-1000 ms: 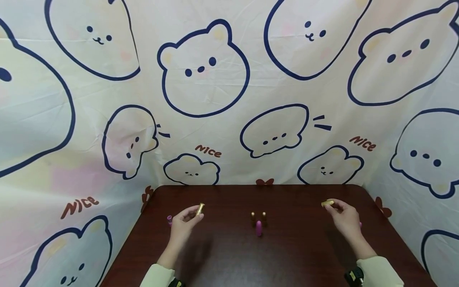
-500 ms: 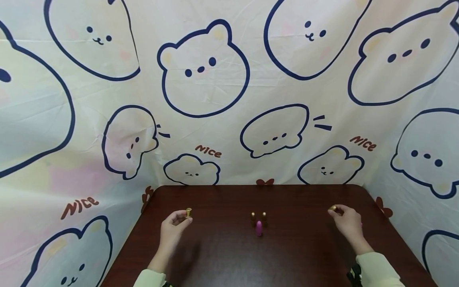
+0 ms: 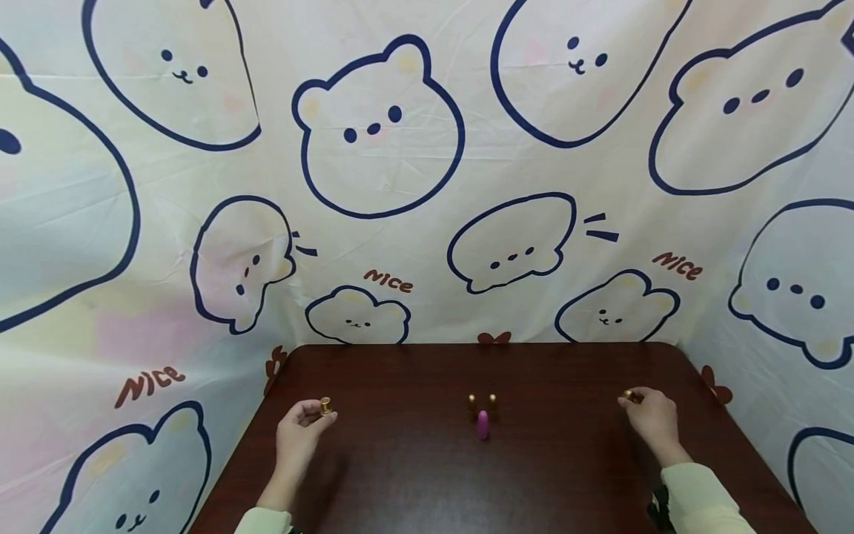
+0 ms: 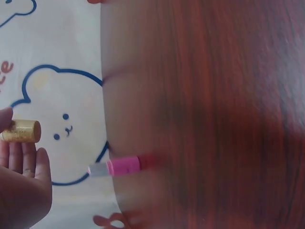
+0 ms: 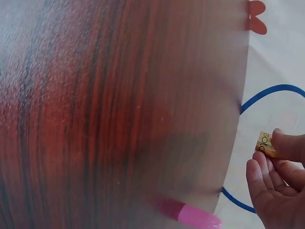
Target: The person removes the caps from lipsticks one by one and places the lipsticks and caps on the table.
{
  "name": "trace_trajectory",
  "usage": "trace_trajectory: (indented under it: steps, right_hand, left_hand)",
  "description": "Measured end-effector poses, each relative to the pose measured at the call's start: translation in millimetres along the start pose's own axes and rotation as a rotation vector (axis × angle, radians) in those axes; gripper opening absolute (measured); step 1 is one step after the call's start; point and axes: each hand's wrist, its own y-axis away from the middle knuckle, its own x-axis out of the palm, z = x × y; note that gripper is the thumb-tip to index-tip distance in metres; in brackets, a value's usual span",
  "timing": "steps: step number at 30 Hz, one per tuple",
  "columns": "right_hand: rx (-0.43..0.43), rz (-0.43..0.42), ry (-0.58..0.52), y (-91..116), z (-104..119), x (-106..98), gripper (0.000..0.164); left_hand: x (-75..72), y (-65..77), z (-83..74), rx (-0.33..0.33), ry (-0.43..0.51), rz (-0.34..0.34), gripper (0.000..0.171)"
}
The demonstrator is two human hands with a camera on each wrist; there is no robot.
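My left hand [image 3: 299, 434] pinches a small gold cylinder [image 3: 325, 406] between thumb and fingers, above the left side of the table. In the left wrist view the gold cylinder [image 4: 23, 131] lies sideways in the grip, and a pink tube with a silvery end [image 4: 125, 166] stands on the table beyond. My right hand [image 3: 654, 419] pinches another small gold piece [image 3: 629, 395] over the right side, mostly covered by fingers. Dark lettering marks this gold piece [image 5: 265, 143] in the right wrist view. Near that hand, a pink round-ended piece [image 5: 199, 217] shows.
At mid-table stand two slim gold-topped pieces [image 3: 471, 403] with a magenta round-tipped piece [image 3: 483, 425] before them. The dark brown wooden table [image 3: 427, 482] backs onto a cartoon-printed cloth [image 3: 427, 245] that also hangs at both sides.
My left hand has moved left and closer to me with its gold cylinder, which has turned more upright. My right hand has shifted slightly right and nearer. The mid-table pieces stay put.
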Motion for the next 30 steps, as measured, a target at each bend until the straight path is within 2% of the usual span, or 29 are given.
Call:
trace_trajectory:
  steps: [11,19,30]
  right_hand:
    - [0.012,0.011,0.004,-1.4,-10.8,2.4,0.03]
    - [0.019,0.044,0.015,-3.6,-15.2,2.1,0.032]
    - [0.012,0.068,0.03,-2.4,-18.2,6.6,0.027]
  left_hand:
    - [-12.2,-13.2,23.2,-0.025,-0.071,-0.127,0.028]
    - [-18.3,-19.6,33.1,-0.04,-0.104,-0.151,0.027]
    - [-27.3,-27.9,46.1,-0.054,-0.125,-0.15,0.027]
